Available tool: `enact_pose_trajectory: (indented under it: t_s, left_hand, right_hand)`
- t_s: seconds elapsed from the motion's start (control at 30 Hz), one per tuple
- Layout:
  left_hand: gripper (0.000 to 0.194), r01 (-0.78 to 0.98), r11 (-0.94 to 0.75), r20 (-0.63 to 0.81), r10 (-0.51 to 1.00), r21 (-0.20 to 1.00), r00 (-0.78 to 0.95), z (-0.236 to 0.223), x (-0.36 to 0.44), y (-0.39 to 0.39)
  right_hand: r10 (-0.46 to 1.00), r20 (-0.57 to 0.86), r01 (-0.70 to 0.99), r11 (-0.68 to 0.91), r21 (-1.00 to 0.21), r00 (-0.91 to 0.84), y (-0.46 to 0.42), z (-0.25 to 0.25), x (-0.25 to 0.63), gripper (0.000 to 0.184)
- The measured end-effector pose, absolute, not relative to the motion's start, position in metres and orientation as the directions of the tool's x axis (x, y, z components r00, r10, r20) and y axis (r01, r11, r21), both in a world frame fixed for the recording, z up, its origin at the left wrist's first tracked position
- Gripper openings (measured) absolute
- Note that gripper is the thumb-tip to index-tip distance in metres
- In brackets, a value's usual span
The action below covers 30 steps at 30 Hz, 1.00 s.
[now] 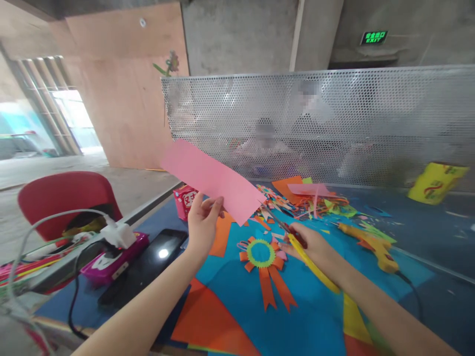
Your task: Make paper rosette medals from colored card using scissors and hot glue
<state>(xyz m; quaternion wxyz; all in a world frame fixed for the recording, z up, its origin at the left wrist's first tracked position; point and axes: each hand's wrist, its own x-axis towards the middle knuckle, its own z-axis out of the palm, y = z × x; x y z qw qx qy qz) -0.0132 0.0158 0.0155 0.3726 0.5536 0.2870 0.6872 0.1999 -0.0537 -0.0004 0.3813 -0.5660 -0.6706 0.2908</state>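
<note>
My left hand [204, 222] pinches the lower edge of a long strip of pink paper [215, 180], raised above the table. In my right hand [306, 242] is a pair of scissors with yellow handles [309, 259]. Their blades point at the strip's right end, where a small cut or notch shows; whether they touch the paper I cannot tell. Below lies a paper rosette [260, 252] with a green toothed ring, orange loops and two orange ribbon tails. It rests on a blue sheet [230, 282].
A yellow glue gun [371, 242] lies at right, its cord trailing forward. Paper scraps [326, 202] are heaped behind. A phone-like black tablet [148, 262], purple power strip [115, 257] and red box [183, 200] sit at left. A perforated metal screen [334, 128] stands behind the table, people beyond it.
</note>
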Motion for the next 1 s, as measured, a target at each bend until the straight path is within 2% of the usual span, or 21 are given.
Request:
enact_pose_trajectory:
  t_s: [0.3, 1.0]
  left_hand:
    - [0.016, -0.056, -0.606, 0.600, 0.795, 0.794, -0.091, 0.0166, -0.0110, 0.0111]
    - [0.021, -0.050, -0.587, 0.580, 0.807, 0.808, -0.110, 0.0161, -0.0101, 0.0112]
  right_hand:
    - [0.983, 0.173, 0.590, 0.172, -0.789, -0.056, -0.0531, -0.0003, 0.2019, 0.026]
    - [0.986, 0.155, 0.663, 0.152, -0.733, -0.054, -0.0540, 0.0002, 0.2029, 0.029]
